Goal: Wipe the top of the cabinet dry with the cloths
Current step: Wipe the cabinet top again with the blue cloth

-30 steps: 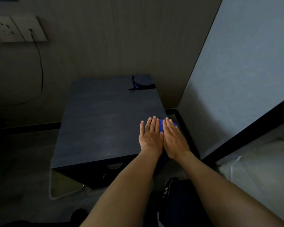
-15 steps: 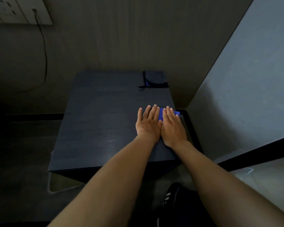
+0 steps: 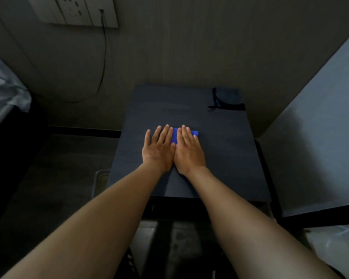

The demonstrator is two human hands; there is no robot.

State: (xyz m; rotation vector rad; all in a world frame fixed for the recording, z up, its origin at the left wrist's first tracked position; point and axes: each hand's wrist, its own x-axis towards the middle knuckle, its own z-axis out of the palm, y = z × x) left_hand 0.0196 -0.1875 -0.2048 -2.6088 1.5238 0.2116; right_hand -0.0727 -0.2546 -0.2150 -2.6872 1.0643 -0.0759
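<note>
On top of the dark cabinet (image 3: 220,158), near the middle of its surface, both hands are lying flat and side by side, pressing down on a blue cloth (image 3: 176,135). The left hand (image 3: 158,149) is resting with straight fingers spread a little, its thumb side touching the right hand (image 3: 188,151), whose fingers are also lying straight over the cloth. Neither hand is curling round anything; they are bearing on the cloth with open palms. Only a strip of blue is showing between and beyond the fingertips, so how the cloth is folded cannot be told.

At the far right corner of the cabinet top, a dark pouch (image 3: 228,99) with a cord is sitting well apart from the hands. A cable (image 3: 103,63) is hanging from a wall socket (image 3: 77,12) at upper left.

Judging from this, the wipe is probably partway done, with much of the top lying outside the hands. Because the cloth is held only by flat pressure, it is likely to bunch or slip out from under the palms if the push is uneven. A long stroke toward the far corner could be knocking the pouch off the edge. In this dim light, damp patches are hard to make out and could be missed.
</note>
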